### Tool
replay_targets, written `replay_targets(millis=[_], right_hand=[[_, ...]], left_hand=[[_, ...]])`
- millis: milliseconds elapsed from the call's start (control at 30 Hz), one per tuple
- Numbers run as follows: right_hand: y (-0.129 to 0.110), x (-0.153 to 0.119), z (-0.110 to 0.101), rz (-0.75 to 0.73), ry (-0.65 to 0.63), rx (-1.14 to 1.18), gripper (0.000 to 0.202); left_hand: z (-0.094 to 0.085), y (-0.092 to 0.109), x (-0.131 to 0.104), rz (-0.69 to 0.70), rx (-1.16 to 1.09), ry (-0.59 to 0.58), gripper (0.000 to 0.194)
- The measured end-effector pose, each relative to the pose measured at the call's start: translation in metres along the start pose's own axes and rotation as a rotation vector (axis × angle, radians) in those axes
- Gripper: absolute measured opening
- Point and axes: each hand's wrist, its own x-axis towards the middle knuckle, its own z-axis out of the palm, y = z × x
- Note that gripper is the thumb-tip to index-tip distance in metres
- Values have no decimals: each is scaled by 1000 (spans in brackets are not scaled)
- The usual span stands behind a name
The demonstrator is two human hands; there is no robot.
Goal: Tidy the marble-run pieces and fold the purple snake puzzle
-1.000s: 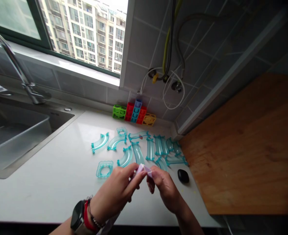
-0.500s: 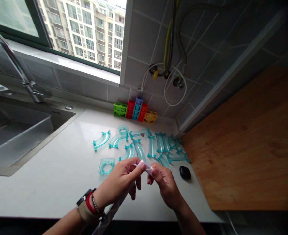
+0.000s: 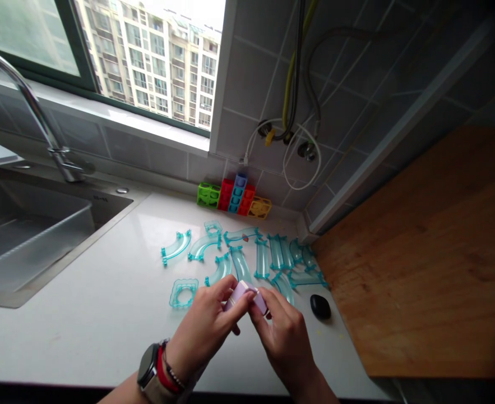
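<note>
Between my two hands is a small lilac box-like object (image 3: pixel 240 290) with pale edges; its exact kind I cannot make out. My left hand (image 3: pixel 207 314) is closed around its left part, thumb on top. Fingers of my right hand (image 3: pixel 283 328) pinch its right end. Just beyond the hands lie clear turquoise plastic track pieces: a curved one (image 3: pixel 218 270), a straight one (image 3: pixel 240 264) partly hidden by the fingers, and several more. A turquoise square piece with a round hole (image 3: pixel 184 293) is left of my left hand.
Coloured blocks (image 3: pixel 234 196) stand against the tiled wall. A black rounded object (image 3: pixel 320 307) sits right of my hands, near a wooden panel (image 3: pixel 419 252). At the left are a sink (image 3: pixel 116 216) and a faucet (image 3: pixel 41 120). Hoses and a white cable (image 3: pixel 287 168) hang on the wall.
The lilac object has turned, showing more of its faces. My right hand has rotated over its right end. The strip hanging below my left hand no longer shows. The view has shifted slightly.
</note>
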Motion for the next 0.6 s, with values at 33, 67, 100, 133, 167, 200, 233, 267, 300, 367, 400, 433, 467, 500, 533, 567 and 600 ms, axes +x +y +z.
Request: replay_targets(millis=[33, 67, 100, 133, 167, 200, 233, 267, 300, 367, 400, 433, 467, 500, 533, 567, 600], right_hand=[[-1, -2, 3, -12, 18, -14, 29], [-2, -5, 6, -19, 33, -13, 34], [-4, -7, 9, -20, 41, 5, 40], [-7, -10, 12, -23, 38, 38, 48], [-11, -13, 14, -31, 17, 78, 57], [-15, -15, 16, -36, -10, 125, 65], [-18, -17, 17, -33, -33, 180, 70], [-21, -18, 18, -14, -43, 245, 70], [-23, -18, 17, 25, -37, 325, 67], [-25, -17, 15, 159, 26, 539, 56], [-25, -15, 14, 235, 71, 667, 50], [-24, -13, 13, 309, 94, 799, 43], [-23, -11, 11, 386, 88, 929, 38], [-20, -10, 11, 463, 47, 1056, 36], [-18, -9, 10, 536, -26, 1176, 40], [-15, -8, 10, 598, -128, 1282, 48], [-12, -8, 11, 642, -244, 1373, 57]], left_hand=[[0, 0, 0, 9, 33, 12, 37], [-1, 0, 0, 21, 73, 32, 37], [-3, 0, 0, 32, 108, 53, 36], [-4, -1, 1, 40, 128, 69, 36], [-6, -1, 1, 42, 128, 78, 36], [-7, -1, 1, 39, 110, 81, 35], [-9, -1, 1, 35, 80, 80, 34], [-10, -1, 1, 36, 48, 77, 34], [-11, -1, 0, 44, 27, 76, 33], [-11, 0, 0, 70, 17, 77, 32], [-11, 1, -1, 85, 13, 71, 33], [-11, 2, -1, 98, 8, 62, 34], [-10, 3, -2, 110, 0, 48, 35], [-9, 5, -3, 119, -9, 32, 37], [-8, 6, -4, 124, -16, 15, 38], [-7, 7, -5, 124, -14, 2, 39], [-6, 9, -7, 119, 1, -5, 39]])
